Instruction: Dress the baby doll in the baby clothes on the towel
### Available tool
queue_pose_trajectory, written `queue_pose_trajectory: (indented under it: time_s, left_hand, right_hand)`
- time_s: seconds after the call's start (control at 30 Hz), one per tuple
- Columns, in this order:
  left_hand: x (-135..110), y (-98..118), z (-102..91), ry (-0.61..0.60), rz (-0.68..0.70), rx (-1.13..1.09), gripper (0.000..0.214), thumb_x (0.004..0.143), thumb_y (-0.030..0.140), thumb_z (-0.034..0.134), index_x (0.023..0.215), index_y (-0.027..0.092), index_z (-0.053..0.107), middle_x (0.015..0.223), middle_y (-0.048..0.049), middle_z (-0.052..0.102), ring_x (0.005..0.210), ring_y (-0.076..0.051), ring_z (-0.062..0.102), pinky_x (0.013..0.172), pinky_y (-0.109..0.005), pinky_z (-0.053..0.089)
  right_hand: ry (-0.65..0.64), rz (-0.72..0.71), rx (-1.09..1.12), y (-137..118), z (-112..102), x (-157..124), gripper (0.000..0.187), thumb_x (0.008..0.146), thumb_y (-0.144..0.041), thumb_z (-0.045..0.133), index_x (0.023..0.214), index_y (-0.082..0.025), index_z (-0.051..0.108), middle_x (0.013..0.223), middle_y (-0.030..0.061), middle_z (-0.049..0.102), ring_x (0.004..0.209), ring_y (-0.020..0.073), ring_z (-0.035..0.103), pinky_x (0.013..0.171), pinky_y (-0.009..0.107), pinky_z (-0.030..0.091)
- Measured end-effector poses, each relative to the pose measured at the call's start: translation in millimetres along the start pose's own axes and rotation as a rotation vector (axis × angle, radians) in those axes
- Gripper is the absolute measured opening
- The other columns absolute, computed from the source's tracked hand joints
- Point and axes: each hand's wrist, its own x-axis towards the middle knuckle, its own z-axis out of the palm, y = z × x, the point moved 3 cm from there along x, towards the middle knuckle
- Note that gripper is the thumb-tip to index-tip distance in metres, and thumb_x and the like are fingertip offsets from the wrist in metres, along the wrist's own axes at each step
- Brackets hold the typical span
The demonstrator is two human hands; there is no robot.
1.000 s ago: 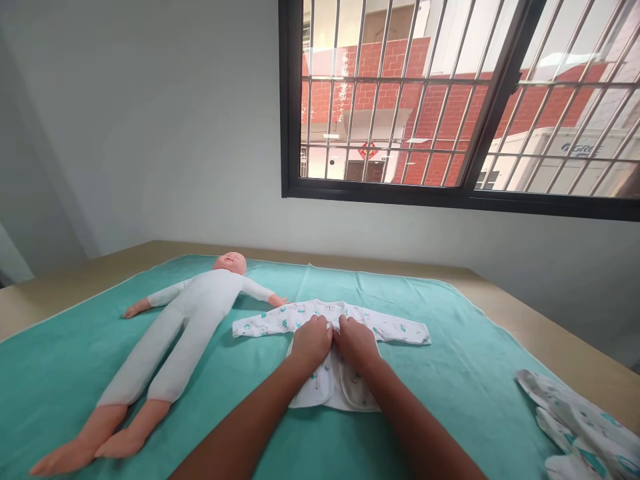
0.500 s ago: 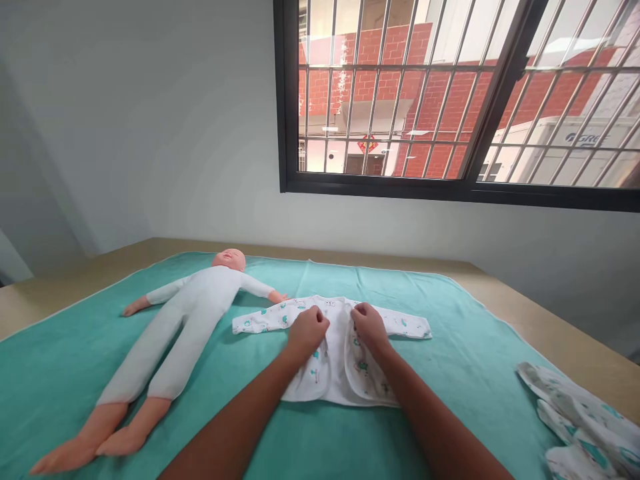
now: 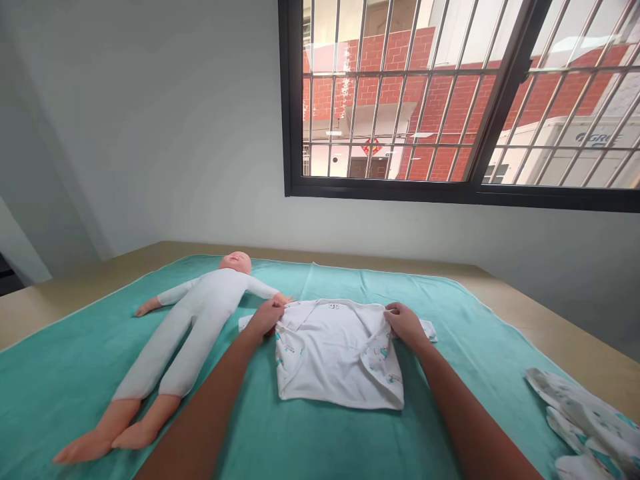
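Note:
A small white baby shirt [image 3: 337, 353] with green and orange prints lies spread on a green cloth [image 3: 310, 447], its front opened out to show the plain inside. My left hand [image 3: 267, 317] pinches the left front edge near the shoulder, fingers closed. On the other side my right hand [image 3: 404, 323] pinches the right front edge, fingers closed too. Both sleeves are mostly hidden behind the hands and the folded-back fronts. To the left a baby doll [image 3: 207, 307] in a white body lies on its back, arms outspread, one of its hands close to my left hand.
Folded printed baby clothes [image 3: 590, 420] lie at the lower right of the cloth. A wooden tabletop [image 3: 545, 327] shows around the cloth's edges. Behind stands a grey wall [image 3: 210, 133] with a barred, black-framed window [image 3: 385, 188].
My hands have moved apart from the shirt's middle, drawing both front panels outward so that the inside now shows. The doll and the folded clothes have stayed in place.

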Motion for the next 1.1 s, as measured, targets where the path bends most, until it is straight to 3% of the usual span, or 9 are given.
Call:
queue_pose_trajectory:
  time_s: [0.13,0.23,0.37,0.47,0.53,0.7,0.87,1.0,1.1]
  left_hand:
    - [-1,7,2.0,0.161,0.131,0.257,0.016,0.076,0.006,0.047,0.084,0.018,0.055,0.096,-0.0078,0.059,0.090,-0.023,0.057,0.078,-0.034,0.044]
    - [-12,25,15.3,0.172,0.287,0.381,0.027,0.079,0.003,0.043,0.095,0.019,0.058,0.110,-0.0099,0.058,0.109,-0.025,0.052,0.093,-0.038,0.039]
    - [-51,46,27.1,0.034,0.515,0.451,0.021,0.084,0.015,0.053,0.101,0.023,0.061,0.108,-0.0040,0.063,0.111,-0.022,0.052,0.100,-0.034,0.037]
    - [-92,46,24.9,-0.153,0.746,0.542,0.015,0.088,0.033,0.058,0.101,0.027,0.063,0.103,-0.0007,0.064,0.102,-0.021,0.055,0.092,-0.035,0.040]
    - [-113,39,20.2,-0.195,0.830,0.635,0.021,0.085,0.040,0.063,0.101,0.028,0.064,0.100,-0.0010,0.064,0.101,-0.023,0.055,0.093,-0.038,0.039]
    - [-130,27,15.5,-0.073,0.727,0.792,0.019,0.086,0.030,0.058,0.104,0.026,0.063,0.100,-0.0041,0.062,0.098,-0.024,0.055,0.084,-0.038,0.041]
    - [-126,17,8.8,0.042,0.449,0.609,0.037,0.086,0.012,0.039,0.116,0.022,0.057,0.102,-0.0044,0.064,0.090,-0.019,0.059,0.077,-0.030,0.043]
    - [-129,8,0.8,0.010,0.302,0.532,0.030,0.089,0.030,0.045,0.117,0.024,0.055,0.084,0.0012,0.062,0.073,-0.016,0.058,0.066,-0.027,0.039]
    - [-132,8,1.1,-0.010,0.278,0.555,0.038,0.085,0.041,0.053,0.120,0.027,0.053,0.083,0.0032,0.063,0.072,-0.016,0.058,0.064,-0.026,0.035]
  right_hand:
    - [0.025,-0.150,-0.200,-26,5,-7,0.019,0.081,-0.024,0.050,0.095,-0.018,0.063,0.104,0.0091,0.059,0.092,0.0197,0.054,0.071,0.027,0.037]
    - [-0.177,-0.295,-0.288,-53,23,-22,0.023,0.087,-0.035,0.052,0.074,-0.019,0.063,0.085,0.0049,0.063,0.079,0.0172,0.054,0.065,0.026,0.033]
    - [-0.484,-0.435,-0.369,-76,37,-56,0.037,0.083,-0.050,0.061,0.061,-0.020,0.061,0.062,-0.0005,0.061,0.057,0.0130,0.049,0.055,0.026,0.027]
    - [-0.513,-0.639,-0.501,-78,29,-81,0.040,0.090,-0.050,0.052,0.065,-0.020,0.060,0.066,0.0013,0.063,0.060,0.0146,0.051,0.059,0.027,0.028]
    - [-0.464,-0.784,-0.582,-72,19,-94,0.043,0.096,-0.046,0.044,0.064,-0.019,0.056,0.066,0.0024,0.063,0.064,0.0155,0.053,0.065,0.029,0.031]
    - [-0.272,-0.885,-0.634,-37,-6,-104,0.047,0.101,-0.041,0.034,0.061,-0.019,0.047,0.062,0.0023,0.057,0.062,0.0153,0.049,0.071,0.031,0.033]
    - [-0.204,-0.753,-0.667,-2,-29,-98,0.049,0.098,-0.047,0.037,0.058,-0.019,0.045,0.057,0.0016,0.055,0.057,0.0151,0.046,0.064,0.030,0.030]
    - [-0.219,-0.616,-0.703,9,-46,-89,0.054,0.097,-0.052,0.035,0.055,-0.020,0.045,0.050,0.0002,0.051,0.049,0.0141,0.042,0.056,0.029,0.023]
    - [-0.213,-0.565,-0.760,9,-51,-85,0.056,0.097,-0.051,0.032,0.053,-0.020,0.048,0.049,0.0010,0.052,0.048,0.0147,0.043,0.053,0.030,0.020]
